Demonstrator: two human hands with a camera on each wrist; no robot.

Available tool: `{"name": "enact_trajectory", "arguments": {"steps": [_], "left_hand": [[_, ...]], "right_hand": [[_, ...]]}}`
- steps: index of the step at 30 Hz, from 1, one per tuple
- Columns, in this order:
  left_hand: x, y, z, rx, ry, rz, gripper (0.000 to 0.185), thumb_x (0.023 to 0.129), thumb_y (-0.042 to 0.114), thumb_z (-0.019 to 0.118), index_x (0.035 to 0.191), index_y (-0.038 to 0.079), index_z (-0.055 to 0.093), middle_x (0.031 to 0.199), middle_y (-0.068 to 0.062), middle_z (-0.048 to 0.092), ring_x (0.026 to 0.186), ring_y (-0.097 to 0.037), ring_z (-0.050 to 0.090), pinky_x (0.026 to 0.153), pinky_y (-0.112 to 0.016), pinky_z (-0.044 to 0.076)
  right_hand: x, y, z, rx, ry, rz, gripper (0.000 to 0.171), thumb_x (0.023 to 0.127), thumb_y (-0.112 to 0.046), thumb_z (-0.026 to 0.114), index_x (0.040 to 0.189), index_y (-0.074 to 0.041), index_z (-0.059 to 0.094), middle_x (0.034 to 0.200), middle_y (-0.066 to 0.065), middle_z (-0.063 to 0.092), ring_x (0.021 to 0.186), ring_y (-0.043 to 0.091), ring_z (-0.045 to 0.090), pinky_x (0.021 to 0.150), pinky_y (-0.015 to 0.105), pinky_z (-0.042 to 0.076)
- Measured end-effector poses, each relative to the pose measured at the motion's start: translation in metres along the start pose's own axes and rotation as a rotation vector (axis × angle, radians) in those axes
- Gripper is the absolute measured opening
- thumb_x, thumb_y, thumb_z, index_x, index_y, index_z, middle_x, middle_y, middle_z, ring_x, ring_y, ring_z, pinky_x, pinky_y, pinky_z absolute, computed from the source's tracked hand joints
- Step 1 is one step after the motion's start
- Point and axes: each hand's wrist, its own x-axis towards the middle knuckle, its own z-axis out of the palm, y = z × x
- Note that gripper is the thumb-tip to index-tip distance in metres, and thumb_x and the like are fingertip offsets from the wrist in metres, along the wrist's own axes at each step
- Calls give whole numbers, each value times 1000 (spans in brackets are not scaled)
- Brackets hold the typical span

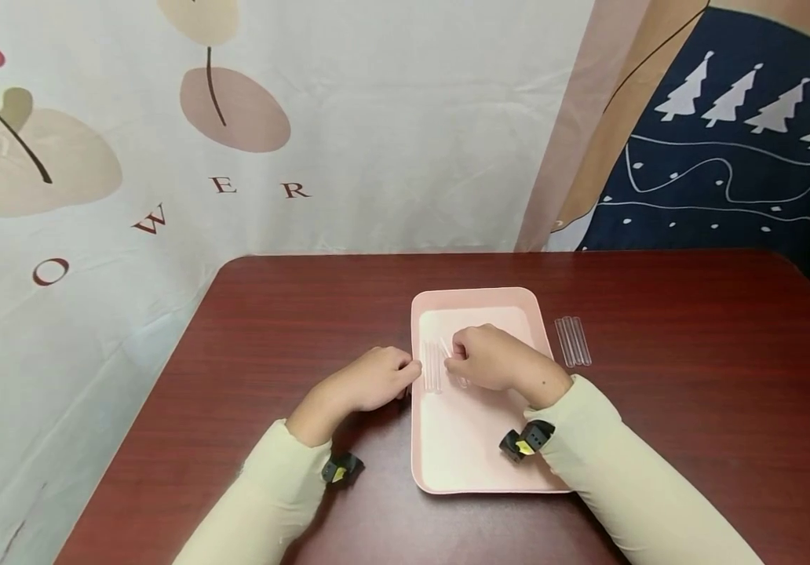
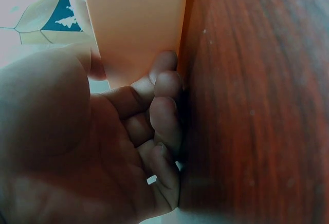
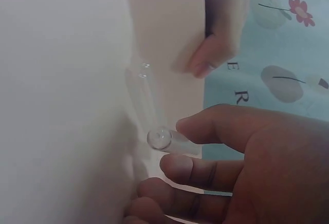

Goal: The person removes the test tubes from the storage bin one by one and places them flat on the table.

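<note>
In the head view, a pink tray [image 1: 457, 459] lies on the table. My left hand [image 1: 375, 378] grips its left rim, the thumb over the edge and the curled fingers [image 2: 167, 113] against the outer side. Above the tray's left half, my right hand [image 1: 493, 357] pinches a clear test tube [image 3: 160, 138] between thumb and index finger, its rounded end facing the right wrist camera. Just left of that hand, several clear test tubes [image 1: 432, 369] lie side by side in the tray; in the right wrist view these tubes [image 3: 145, 93] look faint against the tray floor.
Right of the tray, several more clear test tubes [image 1: 573, 342] lie in a row on the dark red wooden table [image 1: 695, 408]. Behind the table's far edge hangs a printed cloth [image 1: 405, 141]. Each wrist wears a small black camera [image 1: 527, 441].
</note>
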Motion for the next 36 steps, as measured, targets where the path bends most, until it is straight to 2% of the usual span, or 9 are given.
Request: {"name": "enact_trajectory", "arguments": {"steps": [22, 36], "left_hand": [[-2, -1, -1, -17, -12, -12, 37, 95, 24, 41, 65, 15, 61, 57, 5, 57, 54, -10, 51, 58, -26, 44], [-1, 0, -1, -9, -8, -11, 37, 95, 24, 41, 65, 15, 61, 57, 6, 57, 53, -9, 51, 57, -26, 43]], "right_hand": [[-12, -13, -21, -50, 98, 28, 27, 90, -27, 60, 67, -17, 52, 58, -4, 48, 55, 11, 45, 52, 26, 35], [-18, -14, -32, -62, 165, 25, 26, 89, -26, 60, 66, -18, 51, 57, -5, 47, 56, 12, 45, 54, 27, 35]]}}
